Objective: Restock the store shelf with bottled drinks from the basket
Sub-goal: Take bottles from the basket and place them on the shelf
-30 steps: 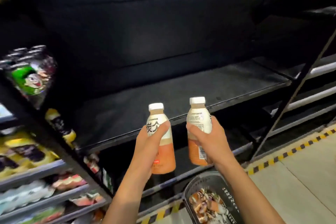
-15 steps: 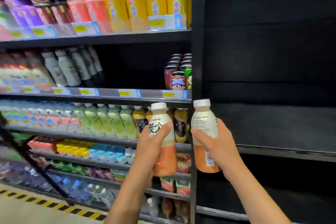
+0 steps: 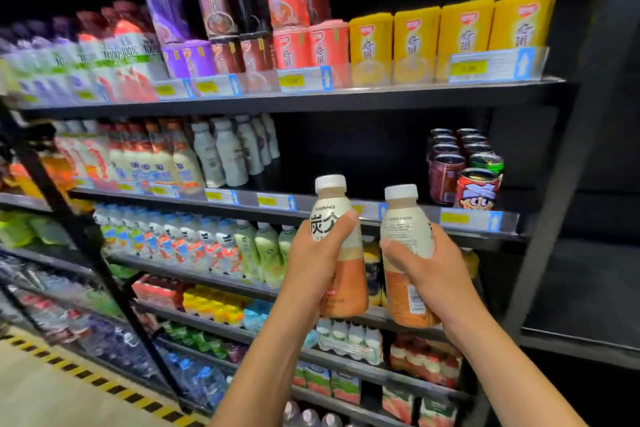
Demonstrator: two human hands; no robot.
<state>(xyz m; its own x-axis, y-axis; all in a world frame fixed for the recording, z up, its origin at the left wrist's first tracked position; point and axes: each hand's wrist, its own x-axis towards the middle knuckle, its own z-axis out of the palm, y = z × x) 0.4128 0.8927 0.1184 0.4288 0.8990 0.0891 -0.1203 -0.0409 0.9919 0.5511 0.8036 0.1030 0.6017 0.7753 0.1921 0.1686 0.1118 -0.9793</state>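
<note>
Head view: left hand (image 3: 313, 263) curled round white-capped orange plastic bottle (image 3: 349, 288), right hand (image 3: 429, 274) gripping twin (image 3: 405, 222) — both 5 o'clock of centre, black metal shelf (image 3: 249, 199) gap at their 12. None placed yet — basket unseen.

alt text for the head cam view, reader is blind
A left hand and right hand each grip an upright white-capped bottle of orange-brown drink, the left bottle and right bottle, before stocked store shelves. The shelf behind has a gap beside rows of cans.
</note>
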